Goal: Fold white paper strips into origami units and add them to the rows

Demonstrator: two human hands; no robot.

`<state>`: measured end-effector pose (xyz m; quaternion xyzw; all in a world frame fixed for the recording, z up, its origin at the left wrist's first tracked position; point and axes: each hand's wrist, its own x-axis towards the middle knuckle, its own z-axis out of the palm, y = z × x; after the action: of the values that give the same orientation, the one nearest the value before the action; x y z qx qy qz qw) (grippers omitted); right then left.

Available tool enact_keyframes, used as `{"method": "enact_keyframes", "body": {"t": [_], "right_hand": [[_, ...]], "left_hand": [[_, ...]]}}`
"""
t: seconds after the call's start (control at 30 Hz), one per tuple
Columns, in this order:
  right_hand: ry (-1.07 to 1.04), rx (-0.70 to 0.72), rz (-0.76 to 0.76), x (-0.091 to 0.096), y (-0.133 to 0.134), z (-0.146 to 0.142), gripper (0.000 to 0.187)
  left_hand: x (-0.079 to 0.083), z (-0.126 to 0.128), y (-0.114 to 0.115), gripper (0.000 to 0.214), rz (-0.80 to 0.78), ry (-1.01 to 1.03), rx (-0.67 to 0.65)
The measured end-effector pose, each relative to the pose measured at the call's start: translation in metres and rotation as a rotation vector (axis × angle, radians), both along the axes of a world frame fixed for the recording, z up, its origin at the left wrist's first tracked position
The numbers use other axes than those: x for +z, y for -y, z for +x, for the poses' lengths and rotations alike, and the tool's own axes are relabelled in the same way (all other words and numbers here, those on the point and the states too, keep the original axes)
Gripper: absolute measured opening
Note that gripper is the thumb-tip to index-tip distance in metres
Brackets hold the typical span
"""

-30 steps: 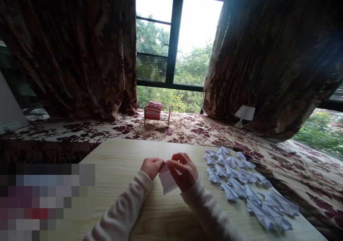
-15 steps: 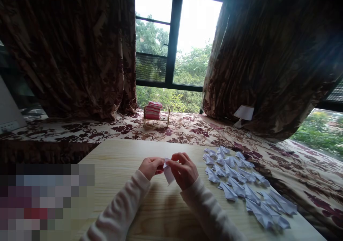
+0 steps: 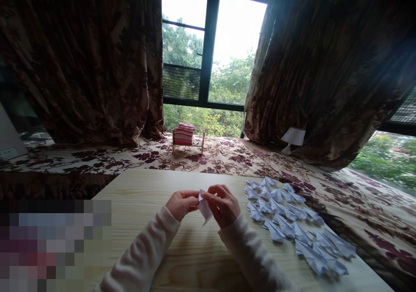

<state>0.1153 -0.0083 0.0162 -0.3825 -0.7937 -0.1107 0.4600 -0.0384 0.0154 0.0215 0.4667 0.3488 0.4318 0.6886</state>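
My left hand [image 3: 181, 204] and my right hand [image 3: 222, 205] are raised together above a light wooden table [image 3: 146, 192]. Both pinch a small folded piece of white paper [image 3: 204, 207] between their fingertips. The paper hangs down to a point between the hands. To the right of my right hand, several folded pale blue paper planes [image 3: 289, 216] lie spread across the table.
A floral-patterned cloth [image 3: 227, 155] covers the ledge behind the table. On it stand a small wooden rack with striped pink cloth [image 3: 186, 135] and a small white lamp [image 3: 292, 137]. Dark patterned curtains flank a window. A blurred patch sits at the lower left.
The paper between my hands has become narrower and more folded, from a wide hanging flap to a slim pointed shape. My hands stay in about the same place.
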Motion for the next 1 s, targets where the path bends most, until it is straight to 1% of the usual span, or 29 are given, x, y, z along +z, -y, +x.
{"method": "enact_keyframes", "body": {"t": [0.2,0.37,0.5,0.57,0.63,0.7,0.77,0.83,0.9,0.93,1.0], "right_hand": [[0.084,-0.008,0.082,0.004,-0.001,-0.001,0.025],[0.091,0.003,0.090,0.004,-0.001,-0.001,0.026],[0.052,0.024,0.073,0.001,-0.002,-0.001,0.026],[-0.006,0.066,0.040,-0.001,-0.003,0.000,0.027],[-0.117,0.104,-0.018,-0.004,-0.005,0.000,0.028],[-0.267,0.099,-0.113,-0.007,-0.008,0.001,0.027],[-0.396,0.079,-0.238,-0.010,-0.011,0.001,0.023],[-0.464,0.093,-0.352,-0.012,-0.014,0.001,0.017],[-0.505,0.134,-0.410,-0.015,-0.018,0.001,0.013],[-0.533,0.161,-0.417,-0.016,-0.019,0.001,0.013],[-0.606,0.217,-0.413,-0.018,-0.022,0.001,0.013]], "left_hand": [[0.002,0.000,-0.001,0.029,-0.005,0.028,-0.023],[0.005,-0.001,-0.001,0.031,0.006,0.054,-0.027],[0.003,-0.003,-0.002,0.027,0.027,0.063,-0.006],[0.002,-0.003,-0.002,0.027,0.084,0.052,-0.010],[0.002,-0.002,-0.001,0.026,0.162,0.008,0.006],[0.003,0.000,0.001,0.024,0.231,-0.072,0.054],[0.003,0.002,0.003,0.024,0.315,-0.169,0.086],[0.003,0.004,0.005,0.026,0.435,-0.273,0.076],[0.002,0.005,0.006,0.026,0.537,-0.353,0.070],[0.001,0.005,0.006,0.026,0.556,-0.373,0.069],[0.000,0.006,0.006,0.023,0.522,-0.378,0.057]]}}
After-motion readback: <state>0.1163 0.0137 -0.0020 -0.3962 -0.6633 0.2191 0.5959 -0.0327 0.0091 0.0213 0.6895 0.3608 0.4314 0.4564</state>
